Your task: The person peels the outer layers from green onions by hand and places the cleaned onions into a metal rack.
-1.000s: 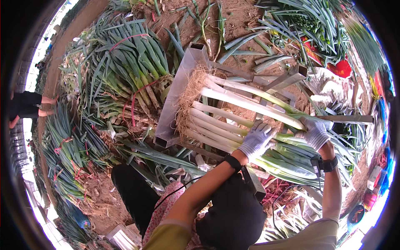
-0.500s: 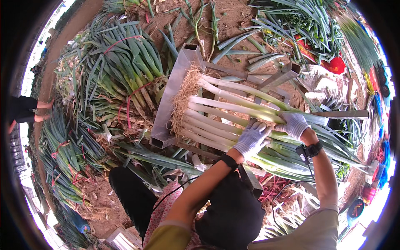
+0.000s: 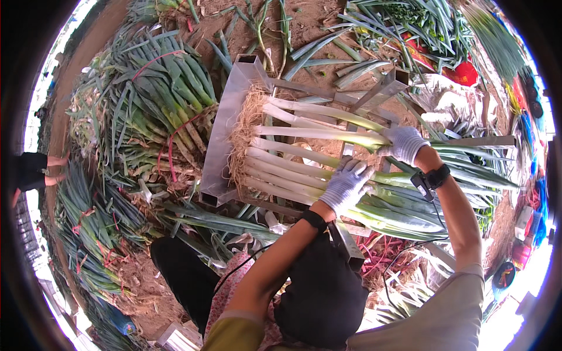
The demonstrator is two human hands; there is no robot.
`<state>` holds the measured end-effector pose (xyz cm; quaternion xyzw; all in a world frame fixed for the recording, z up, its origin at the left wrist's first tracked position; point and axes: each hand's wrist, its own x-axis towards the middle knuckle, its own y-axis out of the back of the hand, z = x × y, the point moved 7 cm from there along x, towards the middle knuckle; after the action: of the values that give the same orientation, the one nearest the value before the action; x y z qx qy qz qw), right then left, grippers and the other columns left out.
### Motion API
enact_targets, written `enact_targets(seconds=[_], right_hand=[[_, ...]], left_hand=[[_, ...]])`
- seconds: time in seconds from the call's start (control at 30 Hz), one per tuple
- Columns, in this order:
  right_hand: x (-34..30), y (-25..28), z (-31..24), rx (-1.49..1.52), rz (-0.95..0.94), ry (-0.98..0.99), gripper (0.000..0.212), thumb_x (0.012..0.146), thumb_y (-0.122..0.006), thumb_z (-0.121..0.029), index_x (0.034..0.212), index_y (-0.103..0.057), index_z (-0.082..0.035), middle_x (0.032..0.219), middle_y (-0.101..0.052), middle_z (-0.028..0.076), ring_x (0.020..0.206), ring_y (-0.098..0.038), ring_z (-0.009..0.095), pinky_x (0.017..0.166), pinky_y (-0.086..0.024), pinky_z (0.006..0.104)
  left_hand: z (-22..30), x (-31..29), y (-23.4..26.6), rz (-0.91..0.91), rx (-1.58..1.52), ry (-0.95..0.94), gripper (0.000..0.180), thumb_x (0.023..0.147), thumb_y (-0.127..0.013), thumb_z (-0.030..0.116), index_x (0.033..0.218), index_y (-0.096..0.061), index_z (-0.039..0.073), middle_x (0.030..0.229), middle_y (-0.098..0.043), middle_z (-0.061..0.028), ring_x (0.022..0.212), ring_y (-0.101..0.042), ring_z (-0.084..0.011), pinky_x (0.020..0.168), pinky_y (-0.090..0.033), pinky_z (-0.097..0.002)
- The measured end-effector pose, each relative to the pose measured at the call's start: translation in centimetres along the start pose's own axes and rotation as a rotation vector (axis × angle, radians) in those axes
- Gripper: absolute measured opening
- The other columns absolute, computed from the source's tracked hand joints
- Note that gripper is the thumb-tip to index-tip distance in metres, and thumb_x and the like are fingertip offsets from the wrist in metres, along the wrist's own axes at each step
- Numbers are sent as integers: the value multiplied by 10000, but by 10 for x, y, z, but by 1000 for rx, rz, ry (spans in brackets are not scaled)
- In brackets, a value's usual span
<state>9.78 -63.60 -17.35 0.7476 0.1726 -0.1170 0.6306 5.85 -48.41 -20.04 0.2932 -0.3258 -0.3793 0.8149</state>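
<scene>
Several leeks with long white shafts (image 3: 287, 171) lie side by side on a metal frame, their brown roots (image 3: 241, 137) lined up against its broad metal plate (image 3: 221, 140). Their green leaves (image 3: 404, 213) stretch off to the right. My right hand (image 3: 404, 145), in a white glove, is closed round the upper leeks where white turns to green. Nearer to me, my gloved left hand (image 3: 346, 182) rests on the lower leeks, its fingers slightly apart. Between the two hands a gap separates the upper leeks from the lower ones.
Tied leek bundles (image 3: 175, 88) lie at the left, with more bundles (image 3: 91, 210) below them. Leafy greens (image 3: 427, 26) are heaped at the far right. Metal bars (image 3: 383, 90) of the frame jut out beyond the leeks. Red ties (image 3: 380, 254) lie near my knee.
My right hand has moved farther from me with the upper leeks, widening the space to my left hand. My left hand has shifted slightly on the lower leeks. The whole view has shifted a little.
</scene>
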Motion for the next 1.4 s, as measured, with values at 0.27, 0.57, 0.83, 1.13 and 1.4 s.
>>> enact_targets(seconds=[0.27,0.57,0.83,1.13,1.4], right_hand=[[-30,-39,-28,57,58,-86,365,826,-560,-367,977,-551,-35,833,-618,172,776,-599,364,667,-475,445],[-41,-43,-28,281,310,-218,288,766,-624,-167,1026,-577,-52,960,-605,168,860,-580,357,731,-475,412],[-45,17,-18,281,731,-138,317,721,-660,-107,1022,-568,-62,927,-600,133,852,-596,319,737,-487,391],[-7,5,-21,30,509,-179,789,545,-776,-305,1228,-447,-88,1082,-532,153,1048,-484,338,894,-403,428],[11,-10,-12,-32,213,-286,881,536,-787,-331,1277,-396,-58,1155,-519,188,1110,-472,347,936,-385,437]], left_hand=[[-5,-6,0,-25,21,-10,446,744,-651,294,1129,-555,90,1107,-518,-104,1091,-471,-287,991,-336,-453],[-12,-6,14,105,-18,96,424,747,-643,223,1130,-546,71,1157,-462,-139,1106,-439,-314,1022,-305,-453],[-17,10,12,84,75,62,357,766,-616,176,1104,-559,75,1090,-512,-109,1081,-468,-290,1023,-313,-450],[-25,6,-2,66,82,97,382,773,-616,202,1120,-534,65,1105,-509,-138,1120,-449,-320,1042,-273,-472],[-23,2,-2,-18,115,117,463,808,-585,217,1225,-472,51,1295,-429,-194,1250,-362,-340,1071,-227,-472]])
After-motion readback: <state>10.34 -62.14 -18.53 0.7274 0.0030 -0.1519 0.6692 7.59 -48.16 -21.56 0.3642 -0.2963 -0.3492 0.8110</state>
